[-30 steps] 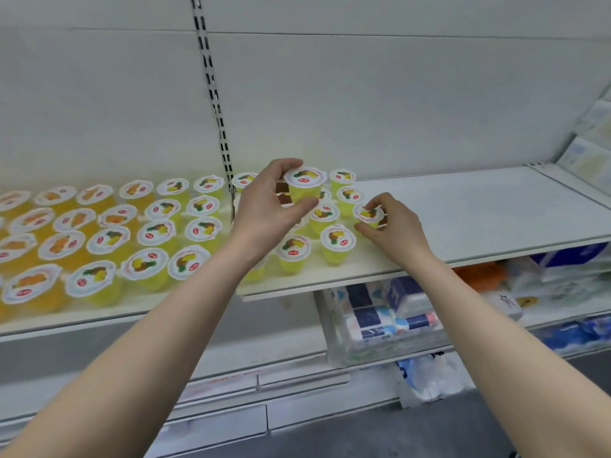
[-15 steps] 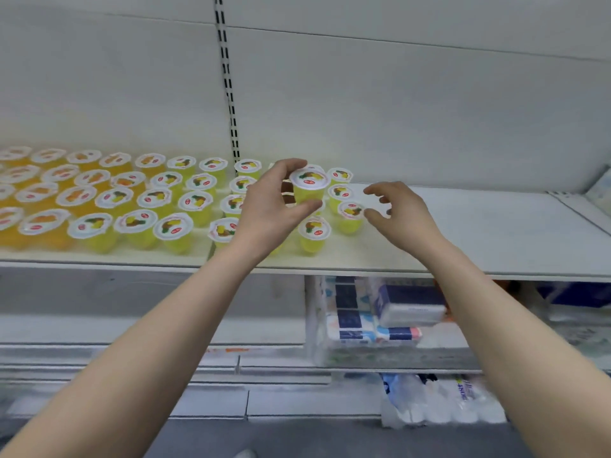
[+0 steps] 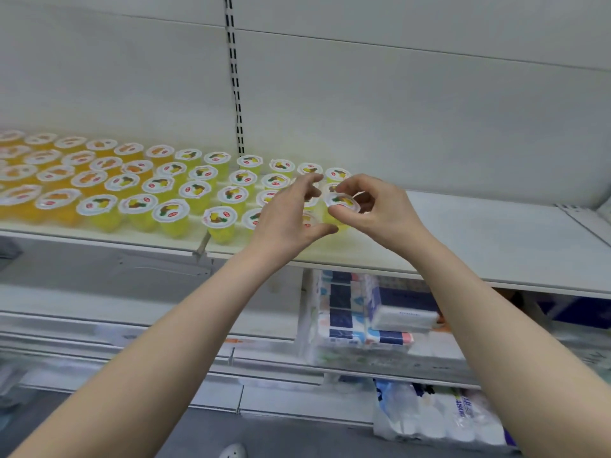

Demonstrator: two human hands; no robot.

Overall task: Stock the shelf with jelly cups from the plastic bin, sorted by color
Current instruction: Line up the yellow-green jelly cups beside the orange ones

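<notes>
Head cam: R hand pinches a cup by its rim, thumb on the near side, fingers curled over the far edge. Cup is at the shelf front; can't tell if it's set down. L hand, just left of it, is spread and loose, holding nothing. Cup prob light: thin stiff clear plastic, tapered, smooth, w/ a foil lid that dents, so grip rim/sides, not top. Yellow rows past L hand, orange rows beyond.

Two hands: left hand, right hand. One yellow jelly cup sits in the right hand. One shelf bears about sixteen orange jelly cups and over twenty yellow cups.
</notes>
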